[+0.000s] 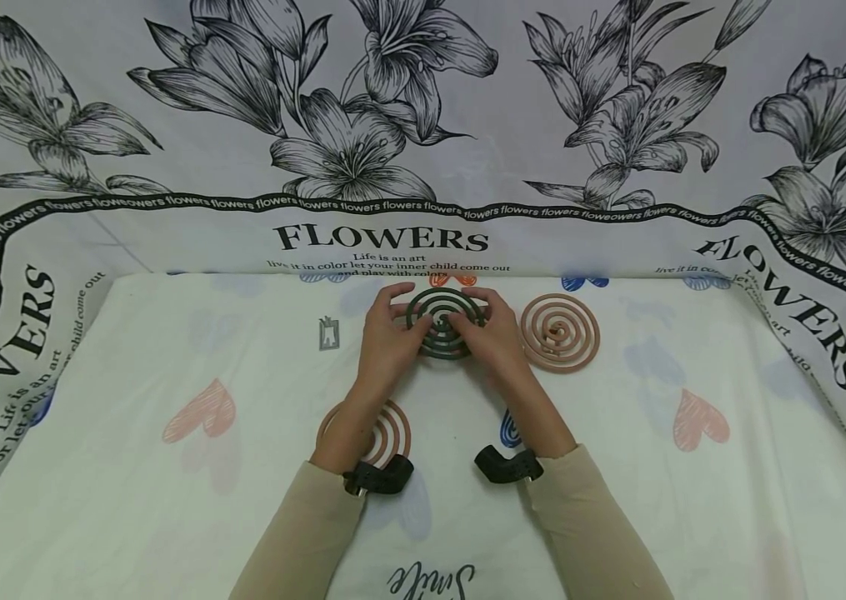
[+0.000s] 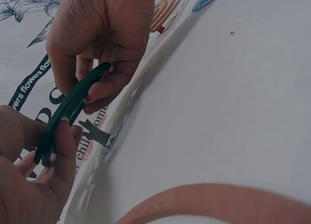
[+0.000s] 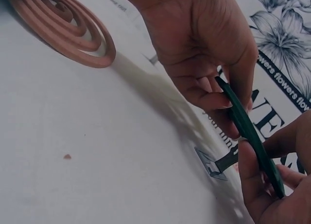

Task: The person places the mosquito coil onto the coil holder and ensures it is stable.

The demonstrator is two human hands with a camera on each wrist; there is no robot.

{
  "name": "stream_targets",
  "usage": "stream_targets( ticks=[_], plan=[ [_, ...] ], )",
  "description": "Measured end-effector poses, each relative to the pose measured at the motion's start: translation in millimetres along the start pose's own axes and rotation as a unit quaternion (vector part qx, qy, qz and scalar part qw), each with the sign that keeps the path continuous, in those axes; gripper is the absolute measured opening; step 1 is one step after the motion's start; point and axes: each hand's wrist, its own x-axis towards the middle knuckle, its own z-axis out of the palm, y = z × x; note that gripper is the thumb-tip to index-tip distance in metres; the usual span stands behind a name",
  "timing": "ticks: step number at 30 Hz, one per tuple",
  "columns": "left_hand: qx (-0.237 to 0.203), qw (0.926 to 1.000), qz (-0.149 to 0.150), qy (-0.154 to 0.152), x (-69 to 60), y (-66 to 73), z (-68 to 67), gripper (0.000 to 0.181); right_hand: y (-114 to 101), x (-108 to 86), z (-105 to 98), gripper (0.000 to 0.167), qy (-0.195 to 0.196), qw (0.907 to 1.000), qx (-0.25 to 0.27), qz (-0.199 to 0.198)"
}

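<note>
Gripping a flat, dark green spiral coil (image 1: 443,320) between them, the person's left hand (image 1: 392,333) and right hand (image 1: 493,329) meet at the far middle of the table, thumbs across its rings and fingers curled at its outer edge. The coil is held up off the white printed cloth (image 1: 115,500). Below it, between the hands, I can see a small grey metal stand (image 2: 98,135) on the cloth, its upright tongue rising towards the coil; I can't tell whether the two touch. Just left of the left hand lies a small grey rectangular metal plate (image 1: 328,334). Just right of the right hand, a flat, reddish-brown spiral coil (image 1: 558,332) rests on the cloth. Nearer, a second reddish-brown spiral coil (image 1: 396,427) lies under the left forearm, partly covered by it.

Black curved devices (image 1: 508,467) sit on both wrists, below long beige sleeves (image 1: 588,517). Further out, a faded red heart print (image 1: 201,411) shows to the left and another to the right. Along the far side, a pale hanging cloth (image 1: 498,167) carries black flower drawings and the word "FLOWERS".
</note>
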Motion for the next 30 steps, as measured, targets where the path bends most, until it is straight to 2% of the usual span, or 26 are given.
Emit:
stream_targets(
  ticks=[18, 30],
  plan=[
    [0.003, 1.0, -0.008, 0.002, 1.6, -3.5, -0.1, 0.05, 0.3, -0.5, 1.2, 0.049, -0.004, 1.0, 0.007, -0.003],
    [-0.002, 0.9999, 0.001, 0.011, 1.7, -3.8, 2.4, 0.05, 0.5, 0.4, 1.0, 0.05, -0.005, 0.9999, 0.009, -0.005]
  ],
)
